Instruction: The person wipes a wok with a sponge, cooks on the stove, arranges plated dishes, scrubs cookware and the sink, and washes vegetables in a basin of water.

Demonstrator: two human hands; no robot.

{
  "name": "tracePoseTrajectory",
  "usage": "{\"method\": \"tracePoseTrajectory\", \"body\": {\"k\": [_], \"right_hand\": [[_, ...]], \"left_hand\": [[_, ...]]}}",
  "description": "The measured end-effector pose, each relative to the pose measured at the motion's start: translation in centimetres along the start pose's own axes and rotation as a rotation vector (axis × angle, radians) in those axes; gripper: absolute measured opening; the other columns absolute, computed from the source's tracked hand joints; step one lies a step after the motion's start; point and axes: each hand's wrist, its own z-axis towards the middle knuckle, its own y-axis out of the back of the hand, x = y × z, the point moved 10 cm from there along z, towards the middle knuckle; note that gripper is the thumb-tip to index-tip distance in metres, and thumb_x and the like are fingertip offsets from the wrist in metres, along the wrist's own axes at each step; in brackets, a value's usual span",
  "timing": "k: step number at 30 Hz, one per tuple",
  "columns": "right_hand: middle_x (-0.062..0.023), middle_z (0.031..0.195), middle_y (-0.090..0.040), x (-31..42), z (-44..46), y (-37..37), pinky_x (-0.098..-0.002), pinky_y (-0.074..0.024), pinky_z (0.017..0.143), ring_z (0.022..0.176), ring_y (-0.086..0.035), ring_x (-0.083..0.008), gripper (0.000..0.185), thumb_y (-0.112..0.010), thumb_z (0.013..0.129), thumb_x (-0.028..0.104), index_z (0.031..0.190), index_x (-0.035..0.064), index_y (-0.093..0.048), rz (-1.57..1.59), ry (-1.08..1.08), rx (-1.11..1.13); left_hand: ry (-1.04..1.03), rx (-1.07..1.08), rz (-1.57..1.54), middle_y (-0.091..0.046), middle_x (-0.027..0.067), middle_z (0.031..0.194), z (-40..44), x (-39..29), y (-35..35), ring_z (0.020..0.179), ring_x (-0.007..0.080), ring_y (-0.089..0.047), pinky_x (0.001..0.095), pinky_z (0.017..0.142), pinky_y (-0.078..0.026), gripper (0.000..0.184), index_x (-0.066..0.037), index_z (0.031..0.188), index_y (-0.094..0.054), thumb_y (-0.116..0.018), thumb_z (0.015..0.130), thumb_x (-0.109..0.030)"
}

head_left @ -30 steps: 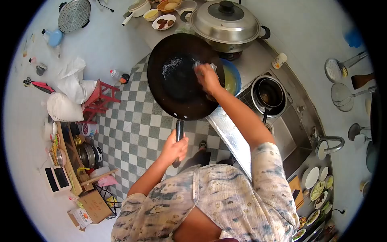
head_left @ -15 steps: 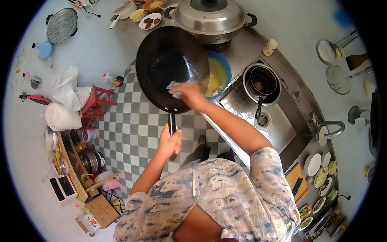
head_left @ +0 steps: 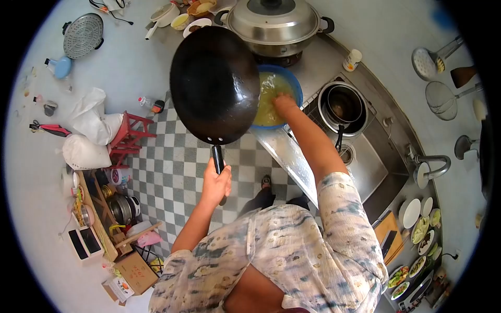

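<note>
My left hand [head_left: 217, 183] is wrapped round the black handle [head_left: 217, 159] of a dark wok [head_left: 211, 86]. The wok is held up over the floor with its inside facing me, wet and shiny at the right side. My right hand [head_left: 284, 106] reaches into a blue basin [head_left: 298, 94] of cloudy yellowish water [head_left: 269, 99], just right of the wok. Its fingers are in the water and cannot be made out, nor can anything they may hold. The wok's right edge overlaps the basin's left part.
A large lidded steel pot [head_left: 274, 28] stands behind the basin. To the right is a steel sink [head_left: 365, 169], with a dark saucepan [head_left: 344, 104] nested in a metal bowl. A cutting board [head_left: 390, 235] with a knife and several plates of food lie farther right. A red stool [head_left: 129, 135] stands left.
My right hand, with a crumpled grey-white wad, has left the wok's inside and gone right into the basin's water. The wok has shifted slightly left and away, still in my left hand.
</note>
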Motion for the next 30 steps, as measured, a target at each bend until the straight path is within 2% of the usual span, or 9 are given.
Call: {"method": "tracePoseTrajectory", "body": {"k": [2, 5, 11, 13, 16, 22, 25, 29, 30], "right_hand": [[-0.0159, 0.108, -0.061, -0.9, 1.3, -0.7, -0.0359, -0.0471, 0.086, 0.103, -0.057, -0.0319, 0.044, -0.065, 0.07, 0.005, 0.113, 0.0145, -0.056, 0.136, 0.029, 0.128], [-0.0193, 0.093, -0.065, -2.1, 0.7, 5.5, -0.0403, -0.0485, 0.08, 0.089, -0.062, -0.036, 0.036, -0.057, 0.076, 0.01, 0.112, 0.0097, -0.056, 0.659, 0.031, -0.24], [-0.021, 0.121, -0.047, 11.3, -1.5, 14.4, -0.0399, -0.0443, 0.087, 0.11, -0.05, -0.0351, 0.053, -0.06, 0.074, 0.008, 0.123, 0.0123, -0.041, 1.562, 0.067, -0.27], [-0.0195, 0.119, -0.045, 16.5, -1.1, 16.9, -0.0382, -0.0433, 0.088, 0.109, -0.049, -0.035, 0.049, -0.06, 0.075, 0.002, 0.12, 0.0123, -0.045, 1.374, 0.407, -0.617], [-0.0176, 0.108, -0.046, 17.4, -3.6, 22.9, -0.0385, -0.0444, 0.086, 0.102, -0.05, -0.0383, 0.043, -0.06, 0.072, -0.006, 0.111, 0.0101, -0.052, 1.105, 0.45, -0.857], [-0.0173, 0.105, -0.049, 5.6, 1.9, 16.4, -0.0423, -0.0451, 0.084, 0.098, -0.052, -0.0363, 0.042, -0.072, 0.07, 0.01, 0.108, 0.0094, -0.055, 0.827, -0.275, -0.77], [-0.019, 0.105, -0.052, 6.9, 2.5, 16.1, -0.0421, -0.0435, 0.086, 0.097, -0.053, -0.0363, 0.041, -0.07, 0.073, 0.013, 0.11, 0.0072, -0.053, 1.085, -0.234, -0.837], [-0.0228, 0.104, -0.048, 16.1, -3.1, 20.9, -0.0411, -0.0402, 0.088, 0.1, -0.048, -0.0396, 0.04, -0.064, 0.079, 0.012, 0.114, 0.0045, -0.047, 1.169, 0.296, -0.842], [-0.0208, 0.104, -0.048, 17.6, -4.7, 19.9, -0.0401, -0.0404, 0.088, 0.1, -0.048, -0.0386, 0.038, -0.063, 0.08, 0.012, 0.114, 0.005, -0.048, 1.186, 0.38, -0.657]], "left_hand": [[0.014, 0.007, -0.005, -0.038, 0.0004, 0.052, 0.0, 0.1, 0.0, 0.033, 0.009, -0.033, 0.0263, 0.03, -0.029, 0.014, -0.009, 0.092, -0.035, -0.046, 0.09, -0.002], [0.031, 0.014, -0.008, -0.037, 0.0004, 0.053, 0.4, 0.9, -0.2, 0.034, 0.0091, -0.033, 0.0266, 0.03, -0.028, 0.014, -0.01, 0.092, -0.035, -0.047, 0.09, -0.002], [0.071, 0.051, -0.034, -0.039, 0.0007, 0.054, 0.6, 1.3, -1.7, 0.034, 0.0095, -0.034, 0.027, 0.03, -0.028, 0.015, -0.01, 0.093, -0.035, -0.048, 0.09, -0.004], [0.091, 0.06, -0.02, -0.038, 0.0011, 0.054, 0.3, 1.5, -2.3, 0.034, 0.0097, -0.033, 0.027, 0.03, -0.029, 0.014, -0.009, 0.093, -0.034, -0.047, 0.09, -0.003], [0.097, 0.068, 0.028, -0.035, 0.0019, 0.052, 0.1, 1.8, -2.4, 0.034, 0.0103, -0.033, 0.027, 0.03, -0.031, 0.013, -0.008, 0.093, -0.034, -0.045, 0.09, -0.002], [0.082, 0.114, -0.091, -0.038, 0.0003, 0.054, -0.9, 1.5, -2.7, 0.035, 0.0096, -0.036, 0.0273, 0.03, -0.029, 0.014, -0.01, 0.094, -0.035, -0.047, 0.09, -0.005], [0.092, 0.138, -0.079, -0.038, -0.0002, 0.052, -0.8, 1.6, -3.2, 0.033, 0.0098, -0.035, 0.0275, 0.03, -0.029, 0.014, -0.009, 0.094, -0.034, -0.047, 0.091, -0.004], [0.044, 0.092, 0.108, -0.037, 0.0003, 0.051, 0.1, 2.4, -3.1, 0.032, 0.01, -0.033, 0.0268, 0.03, -0.03, 0.014, -0.009, 0.094, -0.033, -0.046, 0.091, -0.004], [0.054, 0.097, 0.081, -0.036, 0.0009, 0.052, 0.0, 1.8, -3.2, 0.032, 0.0099, -0.032, 0.0264, 0.029, -0.03, 0.014, -0.009, 0.094, -0.033, -0.045, 0.091, -0.003]]}}
